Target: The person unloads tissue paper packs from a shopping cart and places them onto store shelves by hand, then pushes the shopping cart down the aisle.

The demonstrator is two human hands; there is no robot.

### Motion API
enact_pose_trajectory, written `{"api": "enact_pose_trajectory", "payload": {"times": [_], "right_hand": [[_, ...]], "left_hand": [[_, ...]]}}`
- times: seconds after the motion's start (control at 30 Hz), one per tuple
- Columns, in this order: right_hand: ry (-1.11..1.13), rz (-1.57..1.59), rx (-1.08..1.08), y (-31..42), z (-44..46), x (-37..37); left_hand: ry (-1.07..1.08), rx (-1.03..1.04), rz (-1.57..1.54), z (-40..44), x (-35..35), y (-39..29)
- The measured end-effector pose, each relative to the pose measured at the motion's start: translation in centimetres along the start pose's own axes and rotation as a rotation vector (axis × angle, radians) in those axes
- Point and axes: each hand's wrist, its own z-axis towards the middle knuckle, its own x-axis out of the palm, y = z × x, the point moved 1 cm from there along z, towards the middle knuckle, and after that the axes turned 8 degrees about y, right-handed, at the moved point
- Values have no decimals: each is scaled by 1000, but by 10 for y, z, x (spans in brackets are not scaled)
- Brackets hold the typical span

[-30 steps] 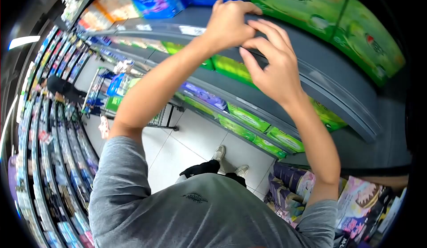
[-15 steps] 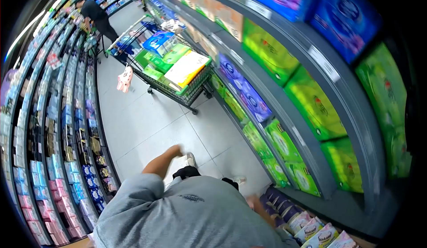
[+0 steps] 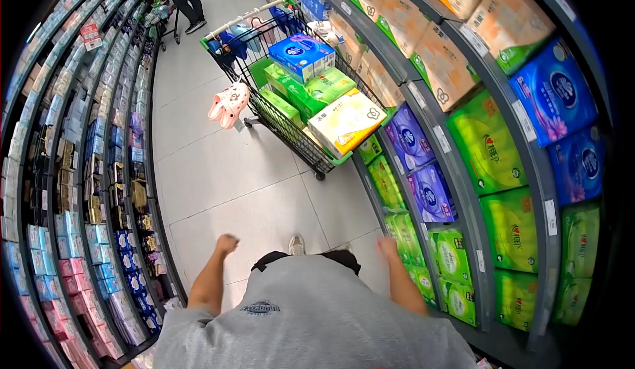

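Note:
My left hand (image 3: 227, 243) hangs over the floor with its fingers curled in, and nothing shows in it. My right hand (image 3: 387, 248) is by the lower right shelf, near green tissue packs (image 3: 405, 238); motion smears its fingers. Ahead of both hands, out of reach, stands a shopping cart (image 3: 291, 127). In it lie a white and yellow tissue pack (image 3: 347, 121), a blue tissue pack (image 3: 301, 56) and several green packs (image 3: 329, 86). A pair of pink clogs (image 3: 229, 105) hangs on the cart's left side.
Shelves of small packs (image 3: 83, 223) line the left side. On the right, shelves hold purple packs (image 3: 432, 193), large green packs (image 3: 508, 230) and orange packs (image 3: 444, 64). A person in black trousers (image 3: 188, 1) stands at the far end beside another cart (image 3: 157, 17). Tiled floor (image 3: 231, 184) runs between.
My view has turned and the cart appears nearer and further right. My left hand has swung down and left. My right hand has come forward beside the shelf. The other person shows higher in view.

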Motion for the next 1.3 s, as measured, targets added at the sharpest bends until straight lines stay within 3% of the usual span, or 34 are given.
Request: {"api": "enact_pose_trajectory", "payload": {"times": [0.03,0.07,0.13,0.17,0.3,0.37,0.43,0.5,0.6,0.63,0.7,0.8,0.97,1.03,1.07,1.17,1.23,1.3], "right_hand": [[-70,346,-49,71,23,-11],[-53,363,-285,135,47,-29],[-10,502,-492,234,95,-43],[-69,314,-582,274,110,-53],[-44,400,-626,380,146,-70],[-6,505,-625,394,174,-70],[210,659,-406,384,208,-70],[284,777,-238,368,245,-74],[206,847,-50,369,283,-103],[211,887,-37,377,298,-108],[201,949,-34,396,332,-123],[196,1041,-53,444,379,-129],[217,1113,-123,533,437,-111],[82,1054,-102,567,455,-102],[70,1065,-78,581,463,-100],[-87,1015,9,610,482,-98],[88,995,7,624,494,-99],[-80,1006,72,636,494,-97]], "left_hand": [[45,-159,-66,-17,-27,-82],[-51,-32,-91,18,-20,-89],[-50,151,-147,44,-34,-154],[-58,235,-150,53,-39,-180],[0,354,-199,62,-77,-255],[8,331,-171,82,-95,-253],[-14,266,-145,104,-109,-236],[-69,142,-80,133,-126,-191],[-22,-8,-168,168,-157,-109],[-24,-32,-150,165,-183,-124],[-252,-86,-714,155,-224,-161],[-372,59,-809,194,-283,-228],[-308,274,-496,295,-372,-372],[-271,478,-516,346,-390,-420],[-233,409,-465,357,-404,-453],[-163,539,-357,441,-424,-478],[-255,509,-167,487,-439,-486],[-310,637,-93,534,-455,-487]]}}
